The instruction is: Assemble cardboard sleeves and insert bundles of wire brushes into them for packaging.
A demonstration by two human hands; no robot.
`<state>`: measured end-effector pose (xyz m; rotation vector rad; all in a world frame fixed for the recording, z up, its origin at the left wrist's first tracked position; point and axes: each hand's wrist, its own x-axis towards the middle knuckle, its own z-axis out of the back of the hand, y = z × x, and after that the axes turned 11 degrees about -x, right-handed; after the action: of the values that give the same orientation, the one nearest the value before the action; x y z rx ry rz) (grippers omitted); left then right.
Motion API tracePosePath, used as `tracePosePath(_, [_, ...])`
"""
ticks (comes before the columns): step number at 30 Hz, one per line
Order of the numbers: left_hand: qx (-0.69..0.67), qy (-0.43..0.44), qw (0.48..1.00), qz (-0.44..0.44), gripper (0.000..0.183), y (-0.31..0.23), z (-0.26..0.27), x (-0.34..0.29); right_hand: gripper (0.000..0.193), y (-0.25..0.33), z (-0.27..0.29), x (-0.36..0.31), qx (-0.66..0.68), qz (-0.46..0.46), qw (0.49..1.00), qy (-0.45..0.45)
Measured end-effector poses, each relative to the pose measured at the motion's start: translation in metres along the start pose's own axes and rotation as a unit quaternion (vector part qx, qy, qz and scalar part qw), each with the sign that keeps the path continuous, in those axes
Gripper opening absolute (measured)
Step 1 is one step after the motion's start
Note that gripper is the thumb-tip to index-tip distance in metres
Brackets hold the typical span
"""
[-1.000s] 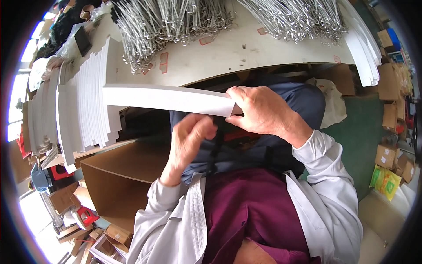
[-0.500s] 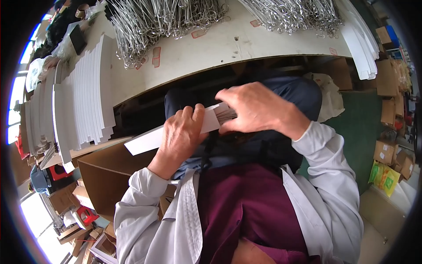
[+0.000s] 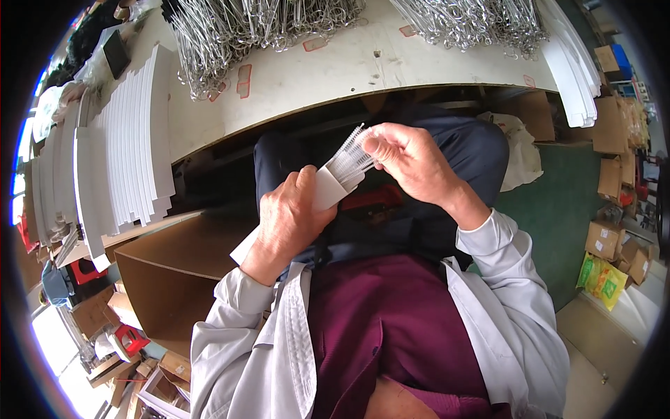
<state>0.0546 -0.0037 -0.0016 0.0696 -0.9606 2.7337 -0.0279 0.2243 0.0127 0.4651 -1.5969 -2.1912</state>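
Workbench, pale wooden top (image 3: 335,77), fills the far part of the view, its near edge running above the person's lap. Heaps of silver wire hooks (image 3: 237,31) along its far edge, second heap (image 3: 474,24) toward the far right corner. Stack of long white card strips (image 3: 132,146) fanned at the left end, another white stack (image 3: 572,70) at the right end. Open brown cardboard box (image 3: 174,279) sits below the left end, beside the person's left knee.

Left hand (image 3: 289,223) wrapped around a long narrow white cardboard sleeve (image 3: 328,188), fingers closed on its middle, thumb on top. Sleeve is held over the lap, just below the bench's near edge, tilted up to the right. Right hand (image 3: 408,164) pinches a bundle of thin silver wires (image 3: 349,157) sticking out of the sleeve's upper end, thumb and forefinger shut on the tips.

Judgement: sleeve looks light and crushable, best gripped mid-length without squeezing hard. Wires look thin, springy, slippery and prone to fanning out, so they're best held together as one bundle close to the sleeve mouth.
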Motion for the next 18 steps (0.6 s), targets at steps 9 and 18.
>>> tracePosePath(9, [-0.017, 0.005, 0.999, 0.035, 0.048, 0.0, -0.002, -0.004, 0.015, -0.004, 0.005, -0.012, 0.159, -0.114, 0.98, -0.025])
tracePosePath(18, [-0.039, 0.025, 0.996, 0.078, 0.053, -0.006, -0.003, -0.005, 0.02, -0.015, -0.005, -0.015, 0.232, -0.089, 0.968, 0.024])
